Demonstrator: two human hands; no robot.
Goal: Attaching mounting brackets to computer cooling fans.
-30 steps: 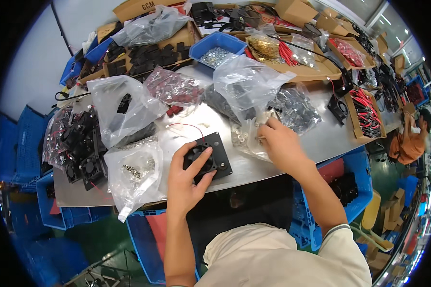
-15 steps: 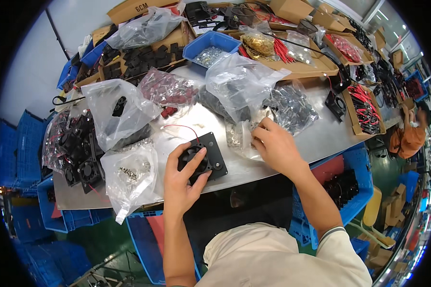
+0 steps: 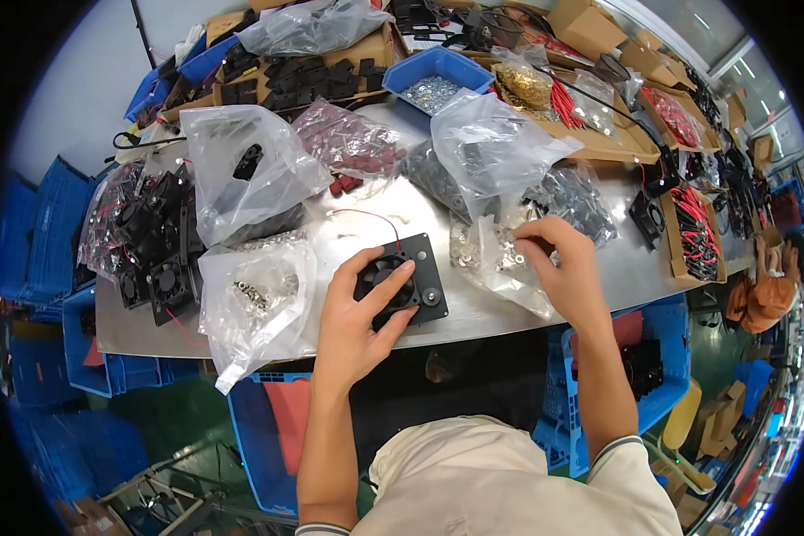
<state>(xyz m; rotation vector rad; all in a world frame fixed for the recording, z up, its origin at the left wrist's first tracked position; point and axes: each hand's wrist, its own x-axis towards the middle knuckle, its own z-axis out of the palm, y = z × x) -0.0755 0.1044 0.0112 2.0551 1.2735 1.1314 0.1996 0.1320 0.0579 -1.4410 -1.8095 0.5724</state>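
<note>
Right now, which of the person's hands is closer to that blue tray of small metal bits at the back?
The right hand: it is at a clear bag just in front of the blue tray. The left hand rests on the black fan, farther off.
</note>
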